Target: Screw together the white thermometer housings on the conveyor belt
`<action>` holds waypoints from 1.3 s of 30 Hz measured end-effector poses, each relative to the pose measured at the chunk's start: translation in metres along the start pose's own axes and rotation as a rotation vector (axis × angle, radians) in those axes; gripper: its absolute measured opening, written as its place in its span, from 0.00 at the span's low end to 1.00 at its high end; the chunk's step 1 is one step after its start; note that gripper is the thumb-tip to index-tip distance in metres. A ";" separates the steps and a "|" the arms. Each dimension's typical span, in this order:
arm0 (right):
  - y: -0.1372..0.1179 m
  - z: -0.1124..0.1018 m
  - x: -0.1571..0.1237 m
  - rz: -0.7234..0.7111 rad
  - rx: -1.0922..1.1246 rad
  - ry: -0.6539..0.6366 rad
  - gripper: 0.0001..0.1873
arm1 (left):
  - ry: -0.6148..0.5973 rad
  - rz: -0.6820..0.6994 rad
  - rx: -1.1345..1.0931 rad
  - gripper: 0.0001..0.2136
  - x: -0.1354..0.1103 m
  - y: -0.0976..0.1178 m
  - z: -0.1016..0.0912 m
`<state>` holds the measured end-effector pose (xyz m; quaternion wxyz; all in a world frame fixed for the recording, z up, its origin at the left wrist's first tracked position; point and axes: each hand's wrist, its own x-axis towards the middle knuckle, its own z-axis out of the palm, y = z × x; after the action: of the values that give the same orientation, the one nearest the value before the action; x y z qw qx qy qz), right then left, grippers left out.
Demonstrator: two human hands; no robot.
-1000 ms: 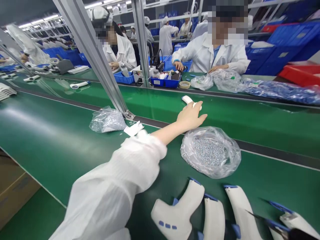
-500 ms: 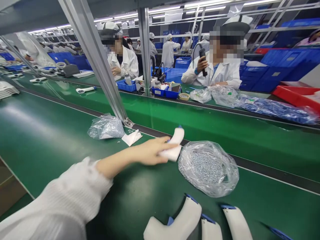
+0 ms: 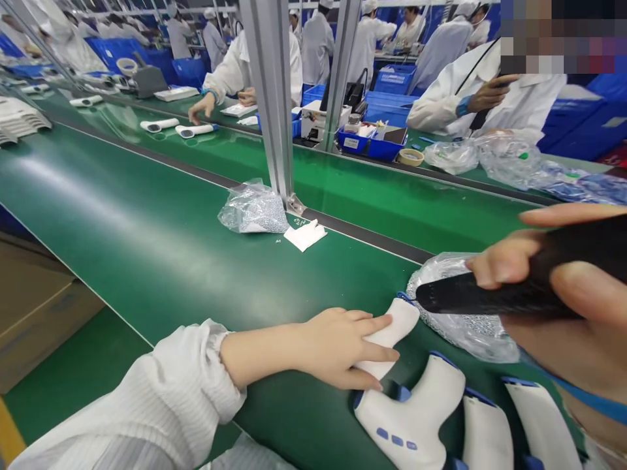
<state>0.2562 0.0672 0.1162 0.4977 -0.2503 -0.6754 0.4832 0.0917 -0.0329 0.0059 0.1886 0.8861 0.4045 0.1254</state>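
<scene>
My left hand (image 3: 350, 349) is closed over a white forehead thermometer (image 3: 402, 323) and presses it against the green work surface. In my right hand (image 3: 519, 261) is a black electric screwdriver (image 3: 455, 295). Its tip points at the blue-edged handle end of the thermometer; whether it touches a screw is too small to tell. Behind the screwdriver, and partly hidden by it, lies a clear plastic bag of small screws (image 3: 490, 339). Closer to me rests another white thermometer (image 3: 409, 418) with blue buttons, with more white handles (image 3: 487, 431) to its right.
A second bag of small metal parts (image 3: 257, 212) and a crumpled white paper (image 3: 304, 235) lie by a metal post (image 3: 274, 98). Across the green divider, co-workers sit at a bench holding blue bins (image 3: 386, 145), tape and thermometers (image 3: 196, 130).
My left hand has brought the thermometer nearer to me, beside the others. My right hand has come into view with the screwdriver. The view has swung left and down.
</scene>
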 end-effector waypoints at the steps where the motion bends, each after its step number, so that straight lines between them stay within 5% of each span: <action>1: 0.002 0.005 0.004 0.026 0.016 -0.020 0.22 | 0.007 -0.001 0.000 0.22 -0.001 0.000 0.000; 11: 0.024 0.007 0.011 0.143 0.014 0.021 0.22 | 0.024 -0.003 -0.001 0.21 0.000 0.000 0.001; 29: 0.047 0.002 0.018 0.122 0.022 -0.113 0.09 | -0.016 -0.038 -0.023 0.21 0.002 0.003 0.000; 39: 0.057 -0.002 0.019 0.076 0.109 0.040 0.08 | -0.057 -0.045 -0.009 0.21 0.003 0.004 -0.008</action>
<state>0.2424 0.1065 0.0732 0.5051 -0.2580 -0.6281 0.5327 0.0940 -0.0313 0.0149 0.2069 0.8790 0.4183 0.0977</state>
